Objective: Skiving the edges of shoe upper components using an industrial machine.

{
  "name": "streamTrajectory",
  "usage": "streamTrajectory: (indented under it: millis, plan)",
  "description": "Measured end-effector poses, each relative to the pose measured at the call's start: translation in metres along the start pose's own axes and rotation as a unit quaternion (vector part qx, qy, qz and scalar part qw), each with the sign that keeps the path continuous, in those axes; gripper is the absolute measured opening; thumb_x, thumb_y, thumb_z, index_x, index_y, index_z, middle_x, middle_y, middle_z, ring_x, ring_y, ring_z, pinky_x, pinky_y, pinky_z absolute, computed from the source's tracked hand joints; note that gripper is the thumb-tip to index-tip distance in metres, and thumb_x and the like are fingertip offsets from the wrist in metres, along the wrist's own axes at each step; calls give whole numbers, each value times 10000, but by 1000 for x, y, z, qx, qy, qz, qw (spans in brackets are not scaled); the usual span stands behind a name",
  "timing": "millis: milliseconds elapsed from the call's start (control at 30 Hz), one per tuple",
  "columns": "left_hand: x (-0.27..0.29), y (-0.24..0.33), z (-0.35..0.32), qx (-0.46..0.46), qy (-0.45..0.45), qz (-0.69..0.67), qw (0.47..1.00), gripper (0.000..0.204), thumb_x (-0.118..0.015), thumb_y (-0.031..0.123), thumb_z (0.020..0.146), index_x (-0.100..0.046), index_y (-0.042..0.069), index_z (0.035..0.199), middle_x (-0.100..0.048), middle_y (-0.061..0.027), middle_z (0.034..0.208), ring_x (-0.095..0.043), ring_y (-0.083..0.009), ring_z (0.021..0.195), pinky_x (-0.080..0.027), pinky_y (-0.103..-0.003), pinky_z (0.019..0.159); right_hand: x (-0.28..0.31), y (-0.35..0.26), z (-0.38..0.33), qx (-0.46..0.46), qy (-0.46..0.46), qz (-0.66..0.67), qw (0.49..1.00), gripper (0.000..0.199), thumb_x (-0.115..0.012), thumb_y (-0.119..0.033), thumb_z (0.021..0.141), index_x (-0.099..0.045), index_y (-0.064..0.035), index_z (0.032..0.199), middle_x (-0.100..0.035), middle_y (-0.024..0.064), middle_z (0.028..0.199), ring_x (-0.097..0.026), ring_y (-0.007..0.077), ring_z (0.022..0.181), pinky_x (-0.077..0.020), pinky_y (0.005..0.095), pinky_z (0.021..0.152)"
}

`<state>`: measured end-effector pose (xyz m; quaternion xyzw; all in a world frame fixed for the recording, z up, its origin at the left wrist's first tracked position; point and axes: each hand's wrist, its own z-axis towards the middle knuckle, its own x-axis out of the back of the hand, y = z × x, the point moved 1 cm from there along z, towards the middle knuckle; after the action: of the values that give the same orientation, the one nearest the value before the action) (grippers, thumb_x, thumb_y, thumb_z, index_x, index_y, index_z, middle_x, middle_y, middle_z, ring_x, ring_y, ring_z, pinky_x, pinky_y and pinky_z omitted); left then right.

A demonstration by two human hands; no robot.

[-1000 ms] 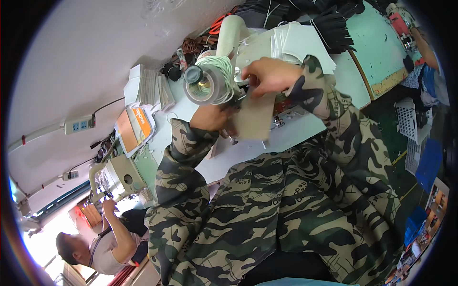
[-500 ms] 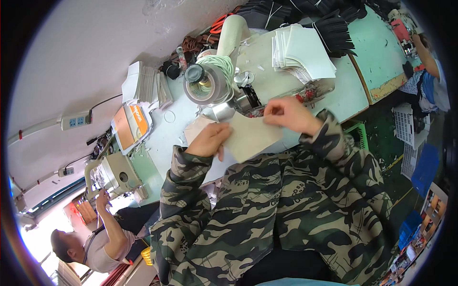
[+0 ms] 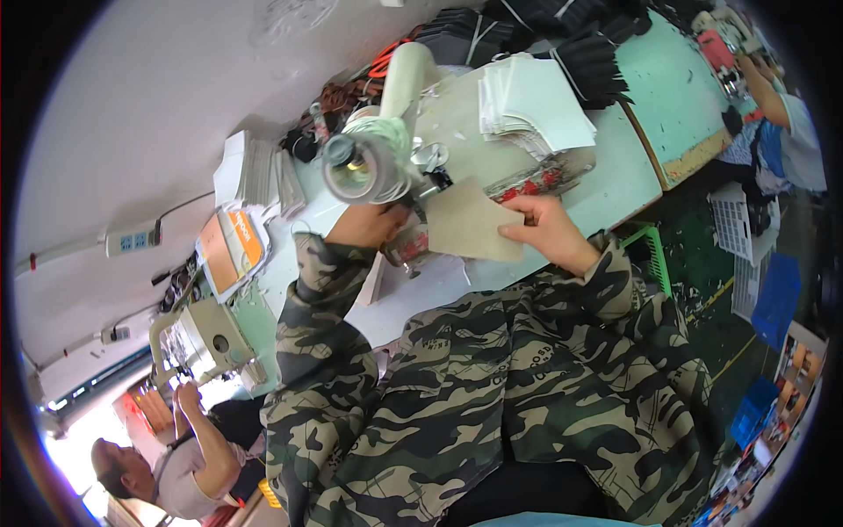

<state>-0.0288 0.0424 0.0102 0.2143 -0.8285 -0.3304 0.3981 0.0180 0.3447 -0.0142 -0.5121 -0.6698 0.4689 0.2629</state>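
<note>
Right hand (image 3: 546, 230) pinches the tan fabric piece (image 3: 470, 230) at its edge; left hand (image 3: 369, 224) presses curled at the sewing machine (image 3: 373, 158), white stack (image 3: 536, 105) behind on the counter (image 3: 615, 189).

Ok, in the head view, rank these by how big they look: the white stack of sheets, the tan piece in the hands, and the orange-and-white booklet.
1. white stack of sheets
2. tan piece, held at its edge by the right hand; close to the stack in size, and nearer the camera, so this order is unsure
3. orange-and-white booklet, smallest
</note>
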Motion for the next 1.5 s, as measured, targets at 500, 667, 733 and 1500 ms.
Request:
streamTrajectory:
  millis: [500,667,733,1500]
  plan:
    - [-31,-154,-78,105,129,308,937,523,-841,347,654,-571,93,1024,-637,-112,941,-651,-321,839,-501,-451,691,-19,-34,3,268,58,-310,910,290,-746,-107,807,-655,14,1054,-674,135,963,-661,230,851,-518,317,766]
    - [-37,-147,-78,122,153,338,920,480,-858,354,627,-615,101,954,-663,-82,906,-637,-288,887,-466,-405,793,-30,-5,2,170,-38,-239,955,288,-722,-105,823,-645,34,1064,-690,152,943,-685,228,837,-526,317,749]
    - [-38,-150,-83,134,143,279,940,490,-861,377,603,-619,98,925,-660,-71,897,-638,-276,862,-440,-405,811,-33,4,2,158,-49,-231,959,294,-715,-101,831,-641,49,1072,-697,157,955,-689,214,847,-529,305,751]
    - [7,14,-51,35,-163,-279,946,122,-627,114,891,-615,13,957,-550,60,781,-481,-30,722,-386,-199,658,-71,-8,21,75,-80,-68,992,166,-649,-74,898,-648,45,1015,-692,64,851,-640,92,738,-522,243,673]
